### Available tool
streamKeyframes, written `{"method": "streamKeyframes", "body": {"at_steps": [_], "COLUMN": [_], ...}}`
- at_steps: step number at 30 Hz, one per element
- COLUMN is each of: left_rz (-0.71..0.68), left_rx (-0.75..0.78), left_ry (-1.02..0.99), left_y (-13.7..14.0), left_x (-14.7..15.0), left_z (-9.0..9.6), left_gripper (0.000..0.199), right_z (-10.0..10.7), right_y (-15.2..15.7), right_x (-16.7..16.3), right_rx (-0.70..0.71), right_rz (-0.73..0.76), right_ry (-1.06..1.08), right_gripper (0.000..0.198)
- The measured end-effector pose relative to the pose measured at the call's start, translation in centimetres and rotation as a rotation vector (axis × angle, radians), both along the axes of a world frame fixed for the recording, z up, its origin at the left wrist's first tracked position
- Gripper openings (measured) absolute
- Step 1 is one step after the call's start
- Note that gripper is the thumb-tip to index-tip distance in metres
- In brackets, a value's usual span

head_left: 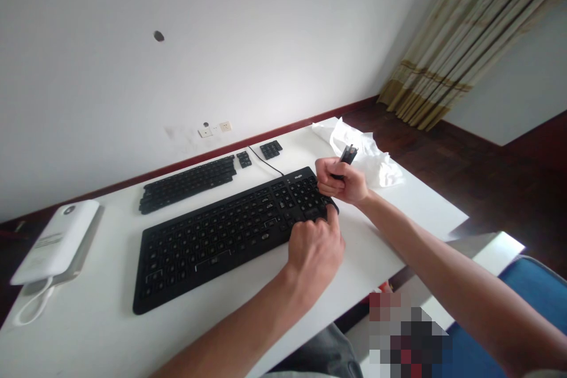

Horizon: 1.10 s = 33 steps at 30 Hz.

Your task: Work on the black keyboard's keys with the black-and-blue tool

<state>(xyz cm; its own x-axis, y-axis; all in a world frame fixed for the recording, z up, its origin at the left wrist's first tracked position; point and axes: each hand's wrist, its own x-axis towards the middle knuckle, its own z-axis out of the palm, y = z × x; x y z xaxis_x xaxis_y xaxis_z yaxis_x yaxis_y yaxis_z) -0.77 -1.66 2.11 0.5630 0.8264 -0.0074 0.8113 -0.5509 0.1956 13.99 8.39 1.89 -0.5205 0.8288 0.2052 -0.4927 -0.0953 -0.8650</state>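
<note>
A black keyboard lies at a slant on the white table, many of its key places bare of keycaps. My left hand rests at its front right corner, one finger stretched onto the number pad and the others curled at the edge; their tips are hidden. Just above the pad's right side, my right hand is closed around a small black tool with pale prongs at its upper end. Its lower end is hidden in the fist. Behind the keyboard sit black keycaps in rows, a small keycap group and number-pad keycaps.
A crumpled white plastic bag lies at the table's right rear. On the left stands a white device with a looped strap. The keyboard's cable runs back between keycap groups. A blue chair stands at lower right.
</note>
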Motion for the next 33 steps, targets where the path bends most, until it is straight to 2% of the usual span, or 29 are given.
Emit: {"method": "streamKeyframes", "body": {"at_steps": [18, 23, 27, 33], "left_rz": [-0.009, -0.020, -0.019, -0.010], "left_rx": [-0.002, -0.006, -0.005, -0.030], "left_ry": [-0.009, -0.024, -0.015, -0.017], "left_y": [0.5, 0.5, 0.5, 0.5], "left_x": [-0.1, -0.2, -0.1, -0.1], "left_z": [0.3, 0.3, 0.2, 0.1], "left_gripper": [0.046, 0.036, 0.042, 0.040], "right_z": [-0.6, -0.6, -0.5, -0.8], "right_y": [0.8, 0.8, 0.8, 1.3], "right_x": [0.1, 0.3, 0.2, 0.0], "right_rx": [0.039, 0.048, 0.038, 0.072], "right_rz": [0.105, 0.110, 0.119, 0.153], "right_ry": [-0.114, -0.086, -0.081, -0.121], "right_gripper": [0.027, 0.029, 0.030, 0.032]}}
